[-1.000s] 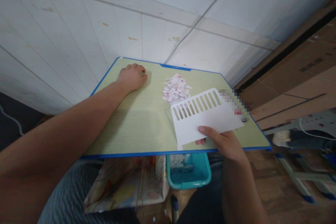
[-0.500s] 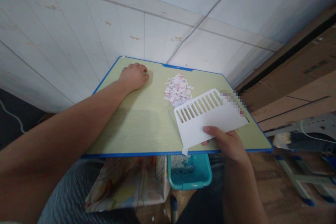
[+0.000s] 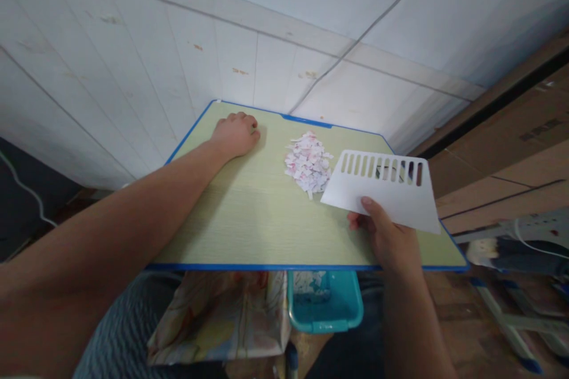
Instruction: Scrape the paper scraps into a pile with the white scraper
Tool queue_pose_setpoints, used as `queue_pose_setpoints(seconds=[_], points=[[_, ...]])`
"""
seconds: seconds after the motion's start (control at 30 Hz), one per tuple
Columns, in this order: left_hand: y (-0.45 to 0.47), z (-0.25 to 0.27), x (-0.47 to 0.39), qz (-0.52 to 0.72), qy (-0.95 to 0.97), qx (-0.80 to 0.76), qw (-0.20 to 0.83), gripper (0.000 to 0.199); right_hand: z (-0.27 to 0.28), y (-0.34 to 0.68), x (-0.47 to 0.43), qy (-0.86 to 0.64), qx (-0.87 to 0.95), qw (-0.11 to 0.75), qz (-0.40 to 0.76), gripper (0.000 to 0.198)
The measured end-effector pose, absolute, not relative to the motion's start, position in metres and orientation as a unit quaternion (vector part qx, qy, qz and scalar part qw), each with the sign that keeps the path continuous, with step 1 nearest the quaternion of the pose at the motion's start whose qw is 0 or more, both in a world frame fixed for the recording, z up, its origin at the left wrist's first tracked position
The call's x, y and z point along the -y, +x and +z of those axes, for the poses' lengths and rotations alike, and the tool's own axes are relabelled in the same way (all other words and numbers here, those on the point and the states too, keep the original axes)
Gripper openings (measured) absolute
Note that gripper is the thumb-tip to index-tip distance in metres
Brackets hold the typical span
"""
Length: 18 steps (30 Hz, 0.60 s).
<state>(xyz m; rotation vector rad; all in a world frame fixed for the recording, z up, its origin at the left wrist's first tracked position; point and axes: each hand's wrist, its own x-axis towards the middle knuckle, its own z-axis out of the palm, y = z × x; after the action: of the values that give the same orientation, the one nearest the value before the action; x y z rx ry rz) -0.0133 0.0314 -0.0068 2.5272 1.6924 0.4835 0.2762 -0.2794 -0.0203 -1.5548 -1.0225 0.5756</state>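
Note:
On the pale green desk (image 3: 249,213) my left hand (image 3: 236,133) rests near the far left, its fingers curled in and nothing visible in them. My right hand (image 3: 386,228) grips a thin white slotted sheet (image 3: 386,192) by its near edge, thumb on top. A row of long slots runs along the sheet's far side. The sheet is held up over the right part of the desk, and its left corner sits beside a heap of paper scraps (image 3: 308,163). These small torn pieces are white with pink marks and lie between my two hands.
Below the desk's blue front edge is a turquoise basket (image 3: 328,311) with pale scraps inside. A patterned cloth-like bag (image 3: 222,320) hangs left of it. Behind the desk stands a white panelled wall (image 3: 240,65) with a cable; brown cardboard (image 3: 528,124) borders the right.
My right hand has turned the slotted sheet and shifted it right, off the near side of the heap. The small scrap at its lower corner no longer shows there. My left hand stays put.

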Motion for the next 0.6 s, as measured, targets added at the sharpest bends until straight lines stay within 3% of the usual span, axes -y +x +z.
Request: queue_pose_setpoints(seconds=[0.6], points=[[-0.01, -0.012, -0.032, 0.179, 0.819, -0.544, 0.041, 0.05, -0.003, 0.242, 0.291, -0.683, 0.549, 0.42, 0.239, 0.056]])
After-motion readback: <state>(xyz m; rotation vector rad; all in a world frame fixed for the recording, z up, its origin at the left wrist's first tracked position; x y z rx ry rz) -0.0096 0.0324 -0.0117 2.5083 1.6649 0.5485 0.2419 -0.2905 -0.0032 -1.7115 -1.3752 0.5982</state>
